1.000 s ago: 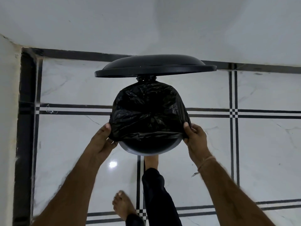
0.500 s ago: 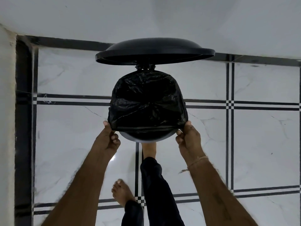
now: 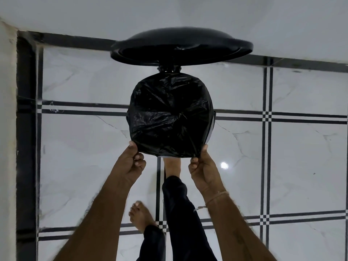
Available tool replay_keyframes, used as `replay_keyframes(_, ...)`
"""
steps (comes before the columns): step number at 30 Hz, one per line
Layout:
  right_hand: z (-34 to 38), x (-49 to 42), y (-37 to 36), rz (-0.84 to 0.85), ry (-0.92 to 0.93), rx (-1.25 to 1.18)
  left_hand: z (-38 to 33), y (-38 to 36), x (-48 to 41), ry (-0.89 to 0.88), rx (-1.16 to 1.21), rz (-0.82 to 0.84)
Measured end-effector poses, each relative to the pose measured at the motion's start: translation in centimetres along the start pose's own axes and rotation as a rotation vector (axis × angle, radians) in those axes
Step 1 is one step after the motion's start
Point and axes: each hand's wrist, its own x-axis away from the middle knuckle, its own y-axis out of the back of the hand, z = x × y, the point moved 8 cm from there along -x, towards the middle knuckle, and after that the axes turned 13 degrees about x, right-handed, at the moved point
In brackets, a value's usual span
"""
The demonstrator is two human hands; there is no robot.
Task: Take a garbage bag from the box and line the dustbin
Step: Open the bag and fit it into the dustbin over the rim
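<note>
Garbage bag (image 3: 170, 117) is on the dustbin (image 3: 212, 127), stretched over the mouth and covering nearly all the rim. Lid (image 3: 180, 47) is up; my foot (image 3: 172, 165) looks to be on the pedal. Left hand (image 3: 130, 163) and right hand (image 3: 202, 166) each have fingers pinched on the bag's near edge. Left: tug that edge down over the near rim, push the slack inside, let the lid drop. Box not in view.
</note>
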Motion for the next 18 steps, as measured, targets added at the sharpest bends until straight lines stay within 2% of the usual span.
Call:
replay_keyframes(7, -1.5, 0.8, -0.2, 0.045, -0.021, -0.055, 0.9, 0.0, -1.0, 0.014, 0.027, -0.041)
replay_keyframes(11, -3.8, 0.7, -1.0, 0.049, -0.061, -0.176, 0.9, 0.2, -1.3, 0.002, 0.058, -0.063)
replay_keyframes(18, -3.4, -0.6, -1.0, 0.045, -0.063, -0.344, 0.8, 1.0, -1.8, -0.015, -0.035, -0.125)
